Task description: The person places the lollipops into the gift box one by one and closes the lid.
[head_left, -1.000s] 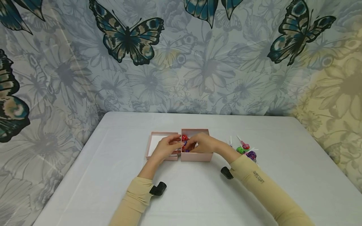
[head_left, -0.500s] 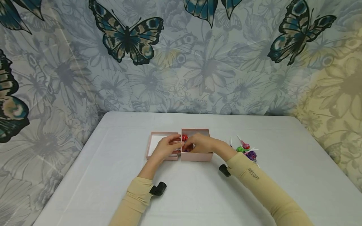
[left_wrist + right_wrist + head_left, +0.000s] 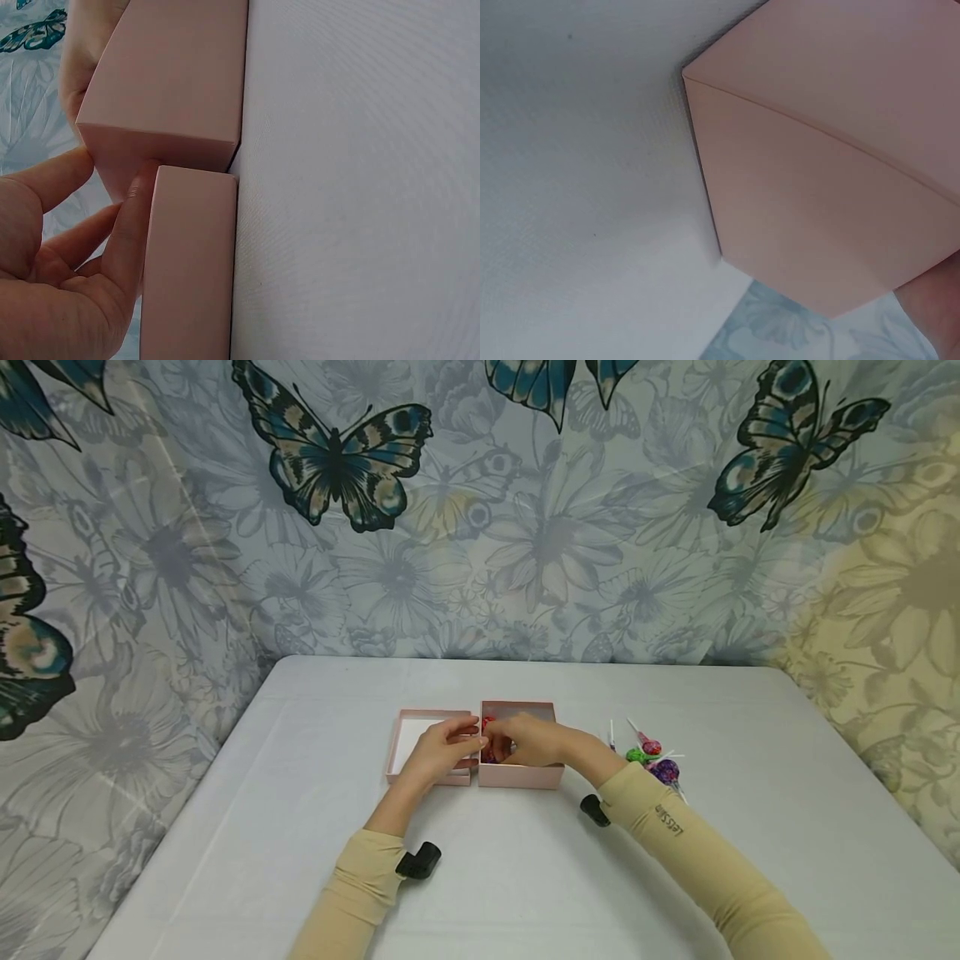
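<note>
At center left of the frame, a shallow pink lid (image 3: 415,735) lies on the white surface (image 3: 480,877), its white inside facing up. Your left hand (image 3: 442,750) reaches over it, thumb at the rim of the deeper pink box (image 3: 519,777) and fingers extended against its side wall, steadying it by the look of things. Inside, at the box's left end, a red-wrapped candy (image 3: 488,721) peeks out. Your right hand (image 3: 528,739) dips in, fingers bent downward; whether they grip anything cannot be told. Over the past second, that hand has edged left and now hides most of the wrappers, while your left has held its place, suggesting candies are still being settled inside. Right of center, a small cluster of lollipops (image 3: 665,770) lies outside the box, apparently yet to be handled.
</note>
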A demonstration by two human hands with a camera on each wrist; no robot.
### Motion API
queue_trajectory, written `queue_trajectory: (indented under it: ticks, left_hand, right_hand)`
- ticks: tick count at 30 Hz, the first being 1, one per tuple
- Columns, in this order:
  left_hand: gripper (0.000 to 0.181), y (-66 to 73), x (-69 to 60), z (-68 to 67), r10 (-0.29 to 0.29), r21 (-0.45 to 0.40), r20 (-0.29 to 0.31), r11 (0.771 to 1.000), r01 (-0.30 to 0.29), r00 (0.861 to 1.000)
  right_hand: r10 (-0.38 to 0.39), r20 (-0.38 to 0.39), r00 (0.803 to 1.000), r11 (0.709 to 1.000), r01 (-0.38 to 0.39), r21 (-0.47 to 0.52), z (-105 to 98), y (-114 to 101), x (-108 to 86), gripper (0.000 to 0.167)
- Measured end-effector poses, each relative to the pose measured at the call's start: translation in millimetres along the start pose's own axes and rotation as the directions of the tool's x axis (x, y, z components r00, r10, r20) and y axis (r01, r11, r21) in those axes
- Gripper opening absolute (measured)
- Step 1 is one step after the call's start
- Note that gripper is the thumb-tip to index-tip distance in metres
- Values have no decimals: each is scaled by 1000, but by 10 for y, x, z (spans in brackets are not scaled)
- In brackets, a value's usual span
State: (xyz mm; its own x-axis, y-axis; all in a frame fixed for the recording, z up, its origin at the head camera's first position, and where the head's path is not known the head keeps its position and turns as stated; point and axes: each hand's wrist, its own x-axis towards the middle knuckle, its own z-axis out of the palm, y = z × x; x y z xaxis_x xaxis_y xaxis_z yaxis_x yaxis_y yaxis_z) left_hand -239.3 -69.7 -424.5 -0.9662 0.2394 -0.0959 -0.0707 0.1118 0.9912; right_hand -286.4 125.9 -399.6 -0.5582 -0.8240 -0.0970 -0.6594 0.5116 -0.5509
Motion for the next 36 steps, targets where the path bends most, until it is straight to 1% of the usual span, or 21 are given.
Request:
queue_trajectory:
  ticks: [5,7,11,15,18,21,23,25,27,29,32,36]
  left_hand:
    - [50,-3,-1,-6,1,-8,5,1000,-1,1000]
    - [50,-4,2,-5,-8,-15,3,1000,8,1000]
    - [50,-7,5,-4,6,-7,7,1000,-6,1000]
    - [49,-3,10,3,13,-14,8,1000,-13,1000]
    - [47,-8,16,6,8,-12,2,1000,-8,1000]
    - [47,-14,24,10,-1,-4,-6,1000,0,1000]
    - [47,-15,24,14,-7,1,-12,1000,7,1000]
    - [47,-14,25,20,-14,0,-19,1000,14,1000]
    - [48,-14,24,25,-17,-1,-22,1000,17,1000]
    - [48,-13,22,23,-11,2,-20,1000,11,1000]
    - [48,-11,17,19,-8,7,-18,1000,8,1000]
    - [48,-5,7,12,-11,16,-20,1000,11,1000]
  right_hand:
    - [3,10,1000,1000,-3,11,-17,-6,-5,20]
    - [-2,10,1000,1000,2,21,-28,-6,-13,20]
    - [-25,-13,1000,998,26,55,-51,6,-60,17]
    - [-29,-85,996,995,37,95,-51,56,-123,18]
    - [-7,-153,988,987,31,155,-44,77,-186,21]
    - [39,-225,974,975,13,223,-42,83,-264,25]
    - [79,-269,960,965,-6,261,-35,89,-319,27]
    - [124,-316,941,955,-27,295,-27,91,-371,29]
    - [167,-363,917,942,-41,332,-13,93,-421,30]
    - [212,-410,887,923,-43,382,0,84,-461,31]
    - [279,-461,843,878,-30,478,31,98,-523,32]
    - [367,-476,799,797,-7,604,62,109,-599,34]
